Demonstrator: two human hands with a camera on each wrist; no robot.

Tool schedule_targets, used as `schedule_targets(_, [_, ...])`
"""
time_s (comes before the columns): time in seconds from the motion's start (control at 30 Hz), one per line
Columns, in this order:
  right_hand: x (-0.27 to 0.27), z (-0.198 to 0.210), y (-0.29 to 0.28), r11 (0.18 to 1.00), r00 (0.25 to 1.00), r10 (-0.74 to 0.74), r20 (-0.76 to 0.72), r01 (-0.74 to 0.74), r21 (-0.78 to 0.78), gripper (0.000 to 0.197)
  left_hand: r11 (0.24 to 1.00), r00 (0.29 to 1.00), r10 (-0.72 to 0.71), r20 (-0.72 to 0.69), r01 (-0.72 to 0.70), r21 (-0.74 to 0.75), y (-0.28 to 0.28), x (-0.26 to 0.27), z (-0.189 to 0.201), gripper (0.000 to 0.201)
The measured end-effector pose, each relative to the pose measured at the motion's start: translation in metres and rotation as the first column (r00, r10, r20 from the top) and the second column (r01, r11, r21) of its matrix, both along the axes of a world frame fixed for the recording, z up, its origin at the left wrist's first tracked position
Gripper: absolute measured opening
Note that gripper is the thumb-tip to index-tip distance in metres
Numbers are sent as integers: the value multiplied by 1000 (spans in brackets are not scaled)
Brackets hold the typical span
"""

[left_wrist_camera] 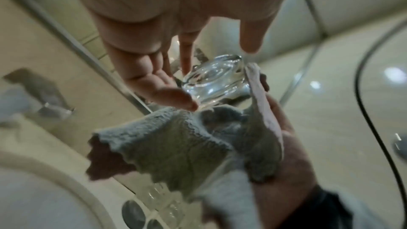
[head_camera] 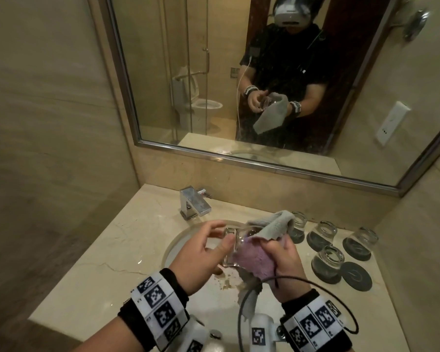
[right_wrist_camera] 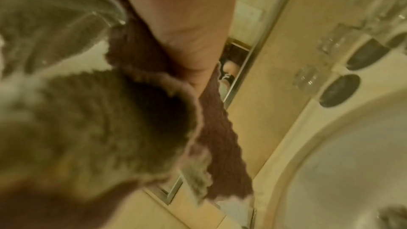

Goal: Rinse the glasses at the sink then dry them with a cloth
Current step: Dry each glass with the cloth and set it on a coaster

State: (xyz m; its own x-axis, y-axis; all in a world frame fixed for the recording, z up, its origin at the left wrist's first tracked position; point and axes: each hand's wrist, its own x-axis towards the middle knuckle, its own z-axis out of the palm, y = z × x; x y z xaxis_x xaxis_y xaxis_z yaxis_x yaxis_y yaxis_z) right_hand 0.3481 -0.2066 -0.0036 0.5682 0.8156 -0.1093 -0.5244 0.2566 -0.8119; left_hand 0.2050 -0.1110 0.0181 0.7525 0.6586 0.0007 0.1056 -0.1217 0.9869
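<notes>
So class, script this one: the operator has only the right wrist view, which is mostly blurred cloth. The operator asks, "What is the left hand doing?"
Observer: The left hand pinches the glass by its thick base, above the sink, while the right hand works the cloth against it.
Operator: How many more are on the counter?
Observer: The head view shows four other glasses on dark coasters to the right, and one bare coaster.
Operator: Is the water running?
Observer: No stream shows under the faucet.
</notes>
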Motion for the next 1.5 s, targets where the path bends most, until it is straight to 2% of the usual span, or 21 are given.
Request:
schedule_targets(0.03, [-2, 1, 0, 1000, 1000, -12, 14, 12, 16, 66, 991, 1000, 20, 11, -18, -132, 2, 2, -1, 47])
schedule_targets(0.1, [-4, 2, 0, 1000, 1000, -8, 5, 8, 25, 66, 991, 999, 14, 42, -8, -133, 1, 2, -2, 40])
schedule_targets(0.17, [-1, 4, 0, 1000, 998, 8, -61, -10, -20, 60, 977, 999, -38, 33, 30, 212, -2, -3, -2, 31])
schedule_targets(0.27, [1, 3, -1, 998, 994, 19, -111, -26, -63, 68, 804, 996, -93, -4, 77, 590, -1, -6, -5, 46])
schedule_targets(0.33, [1, 1, 0, 999, 997, -34, -63, 31, -38, 69, 908, 996, -85, 16, 71, 414, 1, -5, -8, 53])
schedule_targets(0.4, [0, 1, -1, 999, 999, -51, 13, 51, -16, 74, 995, 996, -85, 15, 84, 53, 1, -5, -7, 52])
schedule_targets(0.5, [-4, 0, -2, 998, 991, -60, 118, 61, -5, 81, 936, 998, -23, 60, 42, -350, -1, 2, -5, 49])
schedule_targets(0.57, [-6, -1, -2, 999, 991, -39, 128, 41, -15, 70, 967, 998, 22, 59, -7, -253, -3, 3, -3, 37])
schedule_targets(0.63, [-6, -1, -1, 999, 999, -17, 40, 19, -40, 57, 988, 999, -19, 27, 15, 155, -3, -2, -4, 36])
schedule_targets(0.7, [-4, -2, -1, 999, 999, -8, -31, 7, -39, 55, 885, 996, -92, 5, 79, 459, -2, -7, -8, 46])
schedule_targets(0.77, [-3, -1, -3, 1000, 1000, -9, -5, 9, -22, 62, 927, 993, -118, 12, 105, 361, 0, -8, -10, 56])
schedule_targets(0.83, [-4, -1, -5, 999, 995, -24, 92, 26, -26, 68, 992, 994, -111, 23, 109, 59, 0, -6, -9, 72])
schedule_targets(0.9, [-8, 1, -8, 999, 977, -25, 212, 32, -29, 65, 968, 998, -55, 36, 63, -244, 3, -1, -12, 64])
schedule_targets(0.93, [-10, 2, -9, 999, 970, -13, 243, 20, -25, 61, 963, 998, -40, 37, 49, -265, 2, 1, -11, 52])
schedule_targets(1.03, [-7, 1, -8, 999, 988, -4, 154, 10, -38, 50, 990, 996, -76, 42, 70, 121, -2, -1, -11, 40])
schedule_targets(1.1, [-3, -1, -5, 1000, 999, -10, 39, 11, -18, 53, 872, 989, -144, 17, 118, 476, 0, -3, -12, 50])
schedule_targets(1.13, [-1, -2, -4, 1000, 1000, -16, 19, 16, -1, 58, 855, 988, -154, 15, 125, 503, 1, -3, -13, 53])
schedule_targets(1.23, [3, -4, -3, 998, 996, -50, 73, 47, 49, 56, 994, 992, -92, 90, 87, 62, 2, 1, -9, 69])
schedule_targets(1.33, [1, -4, -4, 997, 980, -47, 193, 35, 65, 41, 965, 998, -28, 64, 44, -259, 5, 7, -10, 60])
schedule_targets(1.43, [2, -3, -3, 999, 990, -15, 141, 8, 48, 46, 992, 997, -49, 60, 42, 116, 1, 2, -6, 47])
schedule_targets(1.5, [6, -3, -1, 999, 999, -7, 33, 5, 45, 52, 878, 993, -117, 20, 94, 469, -1, -3, -7, 54])
